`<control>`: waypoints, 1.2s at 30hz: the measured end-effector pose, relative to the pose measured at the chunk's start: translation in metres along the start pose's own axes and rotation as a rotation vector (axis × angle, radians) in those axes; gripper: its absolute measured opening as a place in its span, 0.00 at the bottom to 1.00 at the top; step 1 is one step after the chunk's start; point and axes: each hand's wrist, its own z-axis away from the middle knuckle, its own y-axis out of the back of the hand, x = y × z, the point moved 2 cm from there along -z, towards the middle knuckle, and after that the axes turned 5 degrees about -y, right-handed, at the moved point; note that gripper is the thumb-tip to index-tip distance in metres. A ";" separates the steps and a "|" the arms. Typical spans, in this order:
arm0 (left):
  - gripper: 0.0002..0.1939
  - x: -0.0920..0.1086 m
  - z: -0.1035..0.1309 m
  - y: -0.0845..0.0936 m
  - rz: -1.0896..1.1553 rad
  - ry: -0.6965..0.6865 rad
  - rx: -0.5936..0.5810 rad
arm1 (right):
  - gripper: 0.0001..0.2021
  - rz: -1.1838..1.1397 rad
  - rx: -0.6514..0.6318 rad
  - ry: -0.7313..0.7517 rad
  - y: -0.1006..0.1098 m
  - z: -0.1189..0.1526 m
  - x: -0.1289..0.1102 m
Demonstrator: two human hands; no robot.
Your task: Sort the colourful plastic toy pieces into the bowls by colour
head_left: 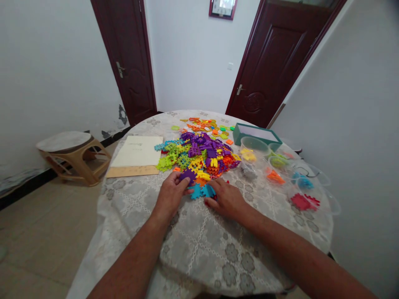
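Note:
My left hand (172, 192) is closed on a purple interlocking plastic tile (189, 175), with the thumb over its edge. My right hand (227, 197) curls its fingers over the right side of a blue pair of notched tiles (197, 191), close to the tabletop. An orange tile (201, 181) and a yellow piece (204, 176) lie just behind the blue ones. Beyond both hands rises a loose pile of notched tiles (183, 160) in green, purple, yellow, orange and red. My fingers hide part of the pieces they touch.
An open book or folder (137, 151) lies at the left. On the right stand a green box (257, 132) and several clear tubs; one tub (253, 145) is near yellow pieces. Red tiles (304, 202) sit near the right edge. A stool (75, 155) stands on the floor.

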 end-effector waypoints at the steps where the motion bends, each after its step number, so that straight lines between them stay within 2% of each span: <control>1: 0.15 0.000 0.000 0.000 0.002 0.002 0.000 | 0.21 -0.006 0.001 -0.015 -0.002 -0.002 0.000; 4: 0.19 -0.001 -0.001 0.002 -0.004 0.014 0.002 | 0.22 -0.111 0.085 -0.026 -0.007 -0.005 0.004; 7: 0.23 -0.001 -0.001 0.002 -0.047 0.013 -0.009 | 0.23 -0.266 0.202 0.031 -0.004 -0.002 0.012; 12: 0.22 0.003 0.004 -0.002 -0.152 0.011 -0.084 | 0.27 -0.420 0.313 0.149 0.004 0.004 0.012; 15: 0.22 0.003 0.007 -0.006 -0.176 0.014 -0.121 | 0.28 -0.437 0.318 0.219 0.003 0.004 0.005; 19: 0.23 0.002 0.012 -0.011 -0.140 0.022 -0.240 | 0.30 -0.436 0.275 0.285 -0.004 0.004 -0.003; 22: 0.23 0.002 0.013 -0.013 -0.176 0.014 -0.286 | 0.31 -0.454 0.271 0.313 -0.005 0.004 -0.006; 25: 0.22 0.002 0.010 -0.011 -0.192 0.014 -0.241 | 0.30 -0.477 0.291 0.310 0.003 0.002 0.001; 27: 0.24 0.001 0.006 -0.007 -0.152 0.026 -0.167 | 0.25 -0.457 0.297 0.286 0.013 0.000 0.014; 29: 0.25 -0.001 0.002 -0.003 -0.093 0.033 -0.087 | 0.17 -0.413 0.262 0.265 0.025 -0.002 0.030; 31: 0.23 -0.003 -0.001 0.001 -0.014 0.036 -0.021 | 0.12 -0.367 0.157 0.241 0.034 -0.003 0.046; 34: 0.21 -0.005 -0.005 0.003 0.130 0.051 0.028 | 0.09 -0.298 -0.044 0.196 0.043 -0.001 0.060; 36: 0.19 -0.006 -0.006 0.003 0.193 0.062 0.034 | 0.10 -0.276 -0.146 0.222 0.046 0.003 0.059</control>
